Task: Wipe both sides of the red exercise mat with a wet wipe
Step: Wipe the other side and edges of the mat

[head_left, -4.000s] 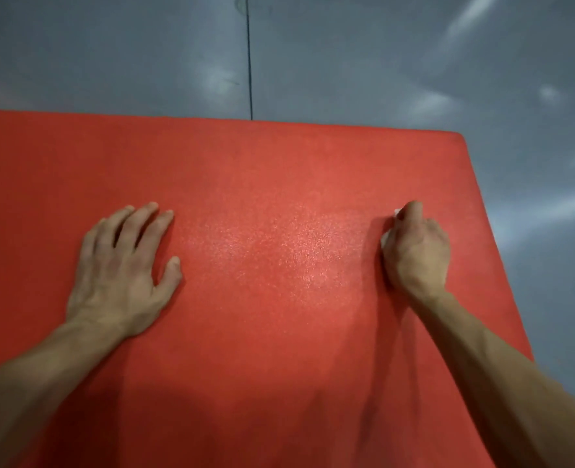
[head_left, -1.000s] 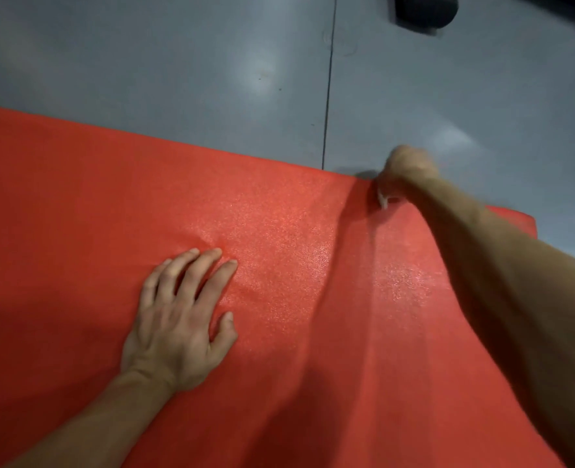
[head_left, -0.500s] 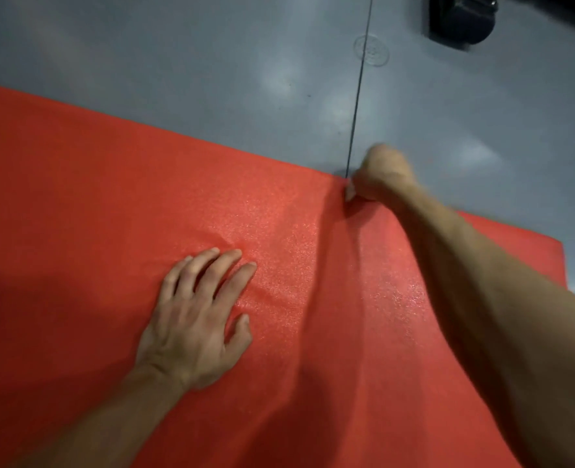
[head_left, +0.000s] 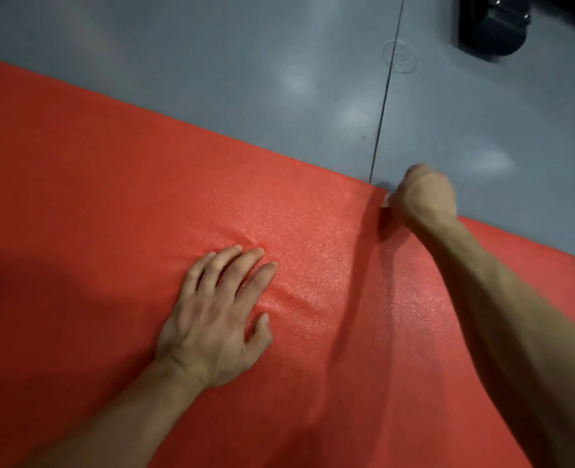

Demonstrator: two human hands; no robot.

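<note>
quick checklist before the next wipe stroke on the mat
1. Wipe in right hand: ok, a white bit shows beside the curled fingers.
2. Wipe touching mat: ok, the fist is at the far edge.
3. Left hand pinning the mat: ok, flat, fingers straight.
4. Mat lying smooth: not ok, small wrinkles by the left fingertips.
5. Wipe wet enough: cannot tell.
6. Underside wiped: cannot tell, only the top shows.

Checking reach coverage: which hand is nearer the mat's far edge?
Right. The right hand sits at the far edge of the red mat, gripping a white wipe. The left hand lies flat well inside the mat, nearer the person.
</note>
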